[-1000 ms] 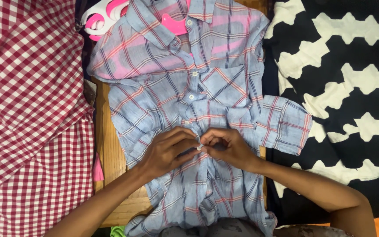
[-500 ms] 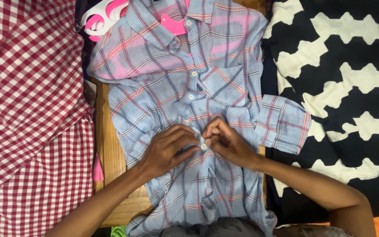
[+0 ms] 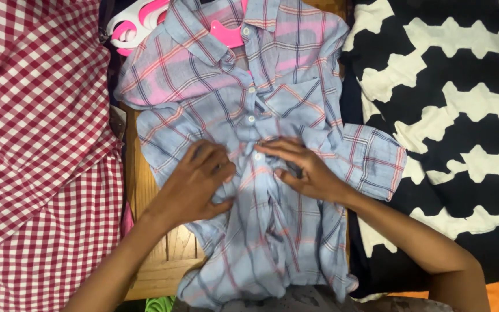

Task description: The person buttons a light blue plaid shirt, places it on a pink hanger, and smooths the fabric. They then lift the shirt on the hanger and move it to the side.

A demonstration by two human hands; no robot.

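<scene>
You're in home setting, likely bedroom or laundry corner: wooden surface (image 3: 145, 231), red checked fabric (image 3: 36, 144) on your left, black-and-white zigzag spread (image 3: 451, 115) on right, pink plastic hangers (image 3: 140, 23) at top.

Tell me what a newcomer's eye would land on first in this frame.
Most likely the light blue plaid shirt spread front-up in the middle over a wooden table, with a pink hanger in its collar. The left hand and right hand press on its button placket at mid-chest. Loud fabrics flank it: red-and-white checked cloth on the left, black-and-white zigzag cloth on the right.
</scene>
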